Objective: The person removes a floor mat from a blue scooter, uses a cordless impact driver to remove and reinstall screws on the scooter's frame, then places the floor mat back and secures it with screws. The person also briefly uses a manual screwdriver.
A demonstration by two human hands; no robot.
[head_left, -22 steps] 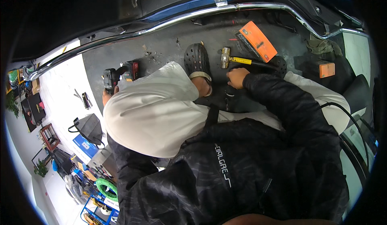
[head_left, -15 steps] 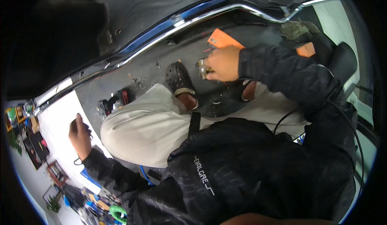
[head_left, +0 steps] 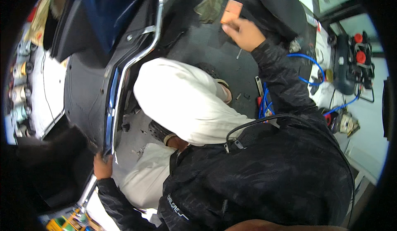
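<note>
Small orange box (head_left: 233, 10) toward the far edge of the dark mat (head_left: 215, 44), near end hidden under the blurred fingers of the right hand (head_left: 245, 34); impossible to tell whether grasped or merely touched, lifted or resting. To its left, a crumpled green cloth (head_left: 210, 7), hard to make out toward the top. Left hand (head_left: 103, 166) across the lower end of the chrome rail (head_left: 159, 13), by the mat's left edge; undersides of the fingers out of sight, so no telling how firmly curled. Middle of the mat blocked by a pale trouser leg (head_left: 182, 102), with one dark shoe (head_left: 206, 68) partly behind the knee and another (head_left: 158, 131) half covered. Near the mat's right edge, beside the right sleeve (head_left: 281, 73), a pale-handled tool (head_left: 259, 84), its lower part unclear. Farther right, a black machine (head_left: 341, 61) with red round parts. Along the rail's left, a broad dark panel (head_left: 84, 94).
</note>
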